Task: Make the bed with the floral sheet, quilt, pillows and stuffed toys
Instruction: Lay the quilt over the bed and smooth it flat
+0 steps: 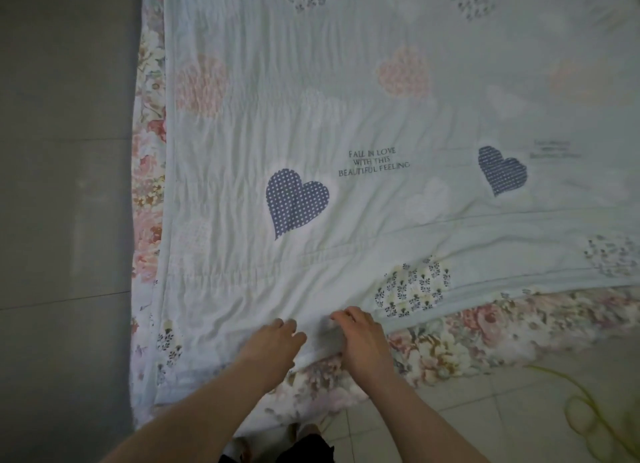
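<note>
A pale mint quilt with printed hearts and a line of text lies spread over the bed. The floral sheet shows beneath it along the near edge and the left side. My left hand rests on the quilt's near edge with fingers curled down onto the fabric. My right hand sits just beside it and pinches a fold of the quilt's hem. The two hands are almost touching. No pillows or stuffed toys are in view.
A grey wall runs along the bed's left side. Pale floor tiles lie at the foot of the bed. A yellowish-green printed cloth lies at the lower right. My feet show at the bottom.
</note>
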`<state>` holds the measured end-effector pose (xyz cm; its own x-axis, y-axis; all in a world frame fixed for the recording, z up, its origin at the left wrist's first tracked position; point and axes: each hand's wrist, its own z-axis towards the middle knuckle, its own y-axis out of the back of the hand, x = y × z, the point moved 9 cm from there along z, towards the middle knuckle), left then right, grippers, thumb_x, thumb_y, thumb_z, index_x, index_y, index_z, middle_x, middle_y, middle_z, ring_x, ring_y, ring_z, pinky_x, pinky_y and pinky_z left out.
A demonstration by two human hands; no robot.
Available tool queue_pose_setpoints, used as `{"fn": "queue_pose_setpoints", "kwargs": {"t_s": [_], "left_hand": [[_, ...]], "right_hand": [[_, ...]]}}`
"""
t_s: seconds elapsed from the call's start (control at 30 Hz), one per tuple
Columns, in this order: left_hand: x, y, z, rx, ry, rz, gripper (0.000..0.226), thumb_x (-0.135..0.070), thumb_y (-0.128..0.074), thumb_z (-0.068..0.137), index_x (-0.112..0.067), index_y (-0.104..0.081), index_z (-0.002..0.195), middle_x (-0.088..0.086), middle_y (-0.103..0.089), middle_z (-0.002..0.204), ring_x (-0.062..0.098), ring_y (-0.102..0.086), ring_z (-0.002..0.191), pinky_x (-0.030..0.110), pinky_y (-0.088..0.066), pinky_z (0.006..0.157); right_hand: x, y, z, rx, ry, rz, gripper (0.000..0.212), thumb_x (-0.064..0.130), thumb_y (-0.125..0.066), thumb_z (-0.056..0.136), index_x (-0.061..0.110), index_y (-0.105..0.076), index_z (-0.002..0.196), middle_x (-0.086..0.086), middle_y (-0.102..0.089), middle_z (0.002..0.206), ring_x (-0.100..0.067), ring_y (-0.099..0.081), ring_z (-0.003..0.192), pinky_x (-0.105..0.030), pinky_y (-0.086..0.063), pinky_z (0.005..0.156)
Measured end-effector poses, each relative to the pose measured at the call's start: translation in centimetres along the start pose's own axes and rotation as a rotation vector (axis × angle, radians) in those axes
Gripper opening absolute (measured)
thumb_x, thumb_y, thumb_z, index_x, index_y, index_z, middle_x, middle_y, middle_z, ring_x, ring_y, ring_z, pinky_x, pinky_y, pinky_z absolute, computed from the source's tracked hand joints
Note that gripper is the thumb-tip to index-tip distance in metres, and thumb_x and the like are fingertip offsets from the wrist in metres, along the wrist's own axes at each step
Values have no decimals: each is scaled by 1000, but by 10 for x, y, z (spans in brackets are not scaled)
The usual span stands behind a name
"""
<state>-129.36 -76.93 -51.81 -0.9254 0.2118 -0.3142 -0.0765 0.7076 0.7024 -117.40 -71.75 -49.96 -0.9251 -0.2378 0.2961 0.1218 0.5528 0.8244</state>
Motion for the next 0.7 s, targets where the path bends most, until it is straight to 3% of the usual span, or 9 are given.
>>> {"fn": "queue_pose_setpoints", "kwargs": {"t_s": [0.13,0.2,0.33,0.5,0.7], "left_hand": [[-50,11,41,-24,-70,19,40,-7,-57,93,-13,-45,130,9,-41,128,26,-42,114,36,-44,86],[-78,14,65,-18,-104,47,40,1,-57,89,-11,-46,126,9,-43,125,26,-43,112,35,-44,85],[-117,13,107,-8,-139,141,41,1,-59,86,-10,-47,123,10,-47,123,25,-47,107,34,-43,86],[-119,8,144,-26,-10,59,48,-12,-69,86,-14,-43,127,8,-48,120,25,-51,101,35,-48,82],[-124,6,160,-19,39,80,45,5,-55,84,-11,-44,124,9,-55,114,26,-58,99,35,-49,77]], "right_hand": [[-63,18,-5,-42,-86,-73,52,-10,-74,56,21,-71,97,0,-66,95,-25,-65,81,-38,-50,63],[-97,24,-10,-26,-104,-127,54,-8,-80,46,22,-71,90,1,-67,89,-23,-65,76,-37,-51,59],[-148,27,-6,-23,-77,-193,51,-4,-82,46,20,-71,90,-1,-66,90,-25,-66,79,-39,-53,62],[-163,23,16,-33,27,-199,40,1,-82,53,18,-68,87,-2,-65,87,-25,-63,78,-39,-53,68],[-169,13,33,34,67,-162,25,19,-63,87,23,-64,112,0,-63,113,-23,-54,110,-37,-38,95]]}}
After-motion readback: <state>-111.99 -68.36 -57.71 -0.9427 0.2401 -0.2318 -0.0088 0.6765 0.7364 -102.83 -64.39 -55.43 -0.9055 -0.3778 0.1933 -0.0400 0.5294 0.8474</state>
